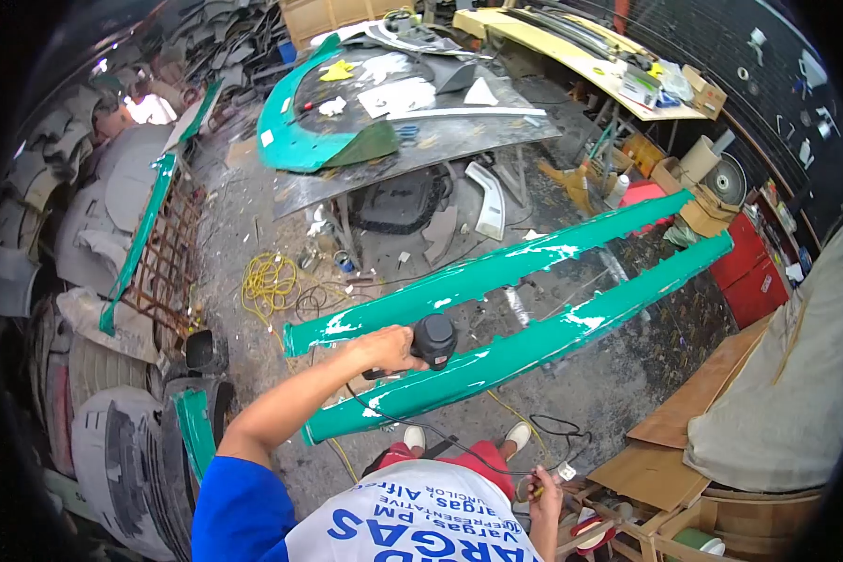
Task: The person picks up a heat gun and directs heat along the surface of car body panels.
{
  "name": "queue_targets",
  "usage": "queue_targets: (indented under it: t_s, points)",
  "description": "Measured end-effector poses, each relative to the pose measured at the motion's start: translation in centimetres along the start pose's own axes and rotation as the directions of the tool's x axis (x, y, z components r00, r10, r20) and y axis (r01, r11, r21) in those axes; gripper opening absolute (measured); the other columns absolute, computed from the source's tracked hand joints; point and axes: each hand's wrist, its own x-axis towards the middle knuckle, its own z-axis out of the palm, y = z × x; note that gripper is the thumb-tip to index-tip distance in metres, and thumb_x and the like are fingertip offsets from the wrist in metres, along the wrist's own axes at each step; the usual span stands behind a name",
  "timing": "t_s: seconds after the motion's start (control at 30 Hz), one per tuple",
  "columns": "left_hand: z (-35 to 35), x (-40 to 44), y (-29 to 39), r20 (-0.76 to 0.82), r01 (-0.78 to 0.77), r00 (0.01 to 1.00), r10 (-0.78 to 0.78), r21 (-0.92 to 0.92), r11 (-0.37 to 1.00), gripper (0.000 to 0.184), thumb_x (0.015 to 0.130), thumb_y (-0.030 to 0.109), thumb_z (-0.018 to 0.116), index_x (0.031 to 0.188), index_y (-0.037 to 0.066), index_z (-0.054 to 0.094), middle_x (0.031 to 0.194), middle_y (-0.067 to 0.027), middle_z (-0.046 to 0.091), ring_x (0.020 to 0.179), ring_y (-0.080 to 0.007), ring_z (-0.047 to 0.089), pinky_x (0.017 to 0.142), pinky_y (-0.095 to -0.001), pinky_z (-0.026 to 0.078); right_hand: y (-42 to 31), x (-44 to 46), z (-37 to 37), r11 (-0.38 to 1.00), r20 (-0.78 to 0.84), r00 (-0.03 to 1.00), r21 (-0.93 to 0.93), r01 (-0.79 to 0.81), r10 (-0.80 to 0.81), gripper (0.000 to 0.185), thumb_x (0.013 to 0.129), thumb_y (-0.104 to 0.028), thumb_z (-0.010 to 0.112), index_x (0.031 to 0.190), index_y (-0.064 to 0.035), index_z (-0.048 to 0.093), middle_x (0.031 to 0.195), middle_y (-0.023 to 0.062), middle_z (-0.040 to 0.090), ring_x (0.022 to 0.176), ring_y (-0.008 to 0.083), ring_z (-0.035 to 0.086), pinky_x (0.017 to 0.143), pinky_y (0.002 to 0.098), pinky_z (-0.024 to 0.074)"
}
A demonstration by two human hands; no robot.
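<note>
My left hand [389,349] is closed around a black power sander [434,339], held over the near ends of two long green car body panels. The far panel [412,298] and the near panel [496,361] lie side by side on a stand, with white patches on their green surface. A black cord [440,437] runs from the sander across my front towards my right hand. Low at the right, my right hand [543,494] has its fingers closed on the cord, beside a small white piece [567,471]. A small yellow bit shows at its fingertips.
A dark table [300,192] carries a curved green bumper [286,122] and scraps. Coiled yellow cord [270,279] lies on the floor. Grey bumpers [112,440] crowd the left. Cardboard [651,468] and a red cabinet [751,272] stand at the right.
</note>
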Motion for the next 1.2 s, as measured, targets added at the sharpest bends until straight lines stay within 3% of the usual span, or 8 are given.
queue_targets:
  t_s: [0.13,0.2,0.33,0.4,0.57,0.63,0.97,1.2]
  points:
    - [1.5,-4.3,-7.5,-0.006,-0.007,1.000,0.008,0.151,0.989,0.048,0.076,0.047,0.071,0.071,0.000,0.063,0.056,-0.0106,0.062,0.060,-0.0261,0.065,0.061,-0.0389,0.051,4.5,-0.2,3.2,0.994,0.030,0.998,-0.096,-0.052,0.055,0.018,0.079,-0.021,0.073,0.081,-0.0073,0.061,0.070,0.0071,0.066,0.048,0.0109,0.052,0.040,0.0228,0.0358]
    - [3.2,-6.2,-11.2,-0.194,-0.138,0.968,0.161,0.127,0.982,0.051,0.075,0.047,0.072,0.068,-0.002,0.063,0.058,-0.0125,0.063,0.063,-0.0281,0.065,0.066,-0.0405,0.051,6.0,-0.4,5.0,0.981,0.025,0.994,-0.166,-0.099,0.104,0.018,0.079,-0.024,0.073,0.080,-0.0101,0.061,0.071,0.0040,0.065,0.051,0.0106,0.052,0.041,0.0227,0.0347]
    - [2.1,-11.9,-12.6,0.039,0.142,0.989,-0.144,0.045,0.989,0.052,0.075,0.047,0.072,0.069,-0.004,0.064,0.061,-0.0160,0.064,0.069,-0.0288,0.067,0.069,-0.0408,0.052,8.5,-0.9,8.5,0.974,0.056,0.985,-0.172,-0.150,0.161,0.018,0.078,-0.019,0.074,0.080,-0.0058,0.062,0.070,0.0089,0.067,0.047,0.0102,0.052,0.038,0.0222,0.0340]
    - [2.6,-13.6,-14.9,0.118,0.226,0.966,-0.230,0.042,0.973,0.055,0.075,0.055,0.069,0.062,0.002,0.062,0.052,-0.0100,0.060,0.056,-0.0253,0.064,0.059,-0.0399,0.051,9.4,-1.0,10.3,0.958,0.096,0.984,-0.257,-0.124,0.153,0.019,0.076,-0.019,0.075,0.081,-0.0049,0.064,0.071,0.0096,0.068,0.046,0.0101,0.051,0.038,0.0223,0.0328]
    - [4.5,-14.8,-17.7,0.030,0.155,0.986,-0.166,0.237,0.959,0.053,0.072,0.048,0.074,0.073,-0.004,0.065,0.065,-0.0171,0.065,0.069,-0.0294,0.067,0.070,-0.0393,0.052,11.3,-0.6,11.0,0.910,0.163,0.962,-0.389,-0.141,0.219,0.020,0.075,-0.024,0.075,0.082,-0.0066,0.068,0.071,0.0064,0.068,0.050,0.0088,0.051,0.044,0.0225,0.0337]
    - [3.2,-13.8,-15.1,0.144,0.252,0.950,-0.276,0.168,0.953,0.056,0.071,0.050,0.074,0.076,-0.006,0.065,0.074,-0.0225,0.066,0.076,-0.0341,0.066,0.072,-0.0411,0.052,10.4,-1.2,10.9,0.923,0.154,0.967,-0.358,-0.139,0.205,0.019,0.075,-0.023,0.075,0.080,-0.0060,0.067,0.071,0.0079,0.068,0.049,0.0088,0.051,0.043,0.0229,0.0332]
    - [0.1,-1.6,-2.9,0.038,-0.155,0.988,0.151,0.180,0.971,0.058,0.072,0.047,0.073,0.087,-0.008,0.064,0.083,-0.0258,0.066,0.081,-0.0379,0.066,0.074,-0.0432,0.051,6.2,-1.1,3.0,0.993,-0.016,0.995,-0.050,-0.103,0.102,0.019,0.079,-0.023,0.073,0.082,-0.0059,0.066,0.072,0.0070,0.067,0.051,0.0104,0.052,0.042,0.0232,0.0340]
    - [-0.8,8.5,9.8,0.040,-0.253,0.967,0.251,0.255,0.933,0.045,0.074,0.041,0.073,0.082,-0.004,0.066,0.074,-0.0243,0.066,0.075,-0.0377,0.066,0.070,-0.0440,0.052,2.0,1.2,-3.6,0.982,-0.159,0.986,0.187,-0.024,0.054,0.018,0.080,-0.024,0.072,0.084,-0.0090,0.063,0.072,0.0049,0.066,0.052,0.0099,0.053,0.042,0.0222,0.0349]
